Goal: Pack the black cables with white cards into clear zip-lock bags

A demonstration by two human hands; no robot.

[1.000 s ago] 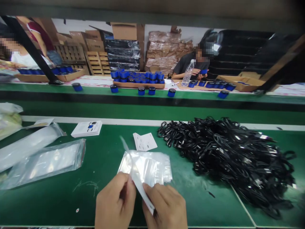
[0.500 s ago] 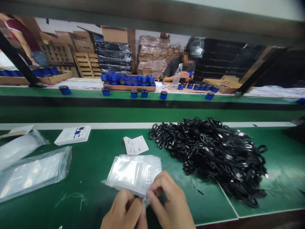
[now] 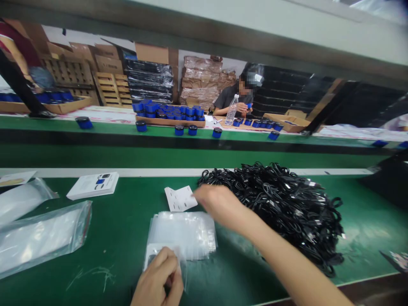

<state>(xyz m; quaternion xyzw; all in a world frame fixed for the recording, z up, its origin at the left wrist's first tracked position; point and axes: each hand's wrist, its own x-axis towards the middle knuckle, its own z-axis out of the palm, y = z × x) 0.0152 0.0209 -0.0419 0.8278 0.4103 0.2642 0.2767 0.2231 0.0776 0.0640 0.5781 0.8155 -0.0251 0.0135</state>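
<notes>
1. The left hand (image 3: 157,276) sits at the near edge of the stack of clear bags (image 3: 181,236), its grip clamped on a bag corner.
2. The right hand (image 3: 219,204) reaches across above the stack, its grip loosely apart, holding nothing visible, just beside a white card (image 3: 180,199) and near the black cables (image 3: 274,208).
3. The stack lies on the green tabletop (image 3: 121,250), between a booklet (image 3: 92,185) and larger bags (image 3: 41,240) on the left and the cables on the right.
4. Beyond, a co-worker (image 3: 231,97) handles something blue behind blue-lidded jars (image 3: 141,126).
</notes>
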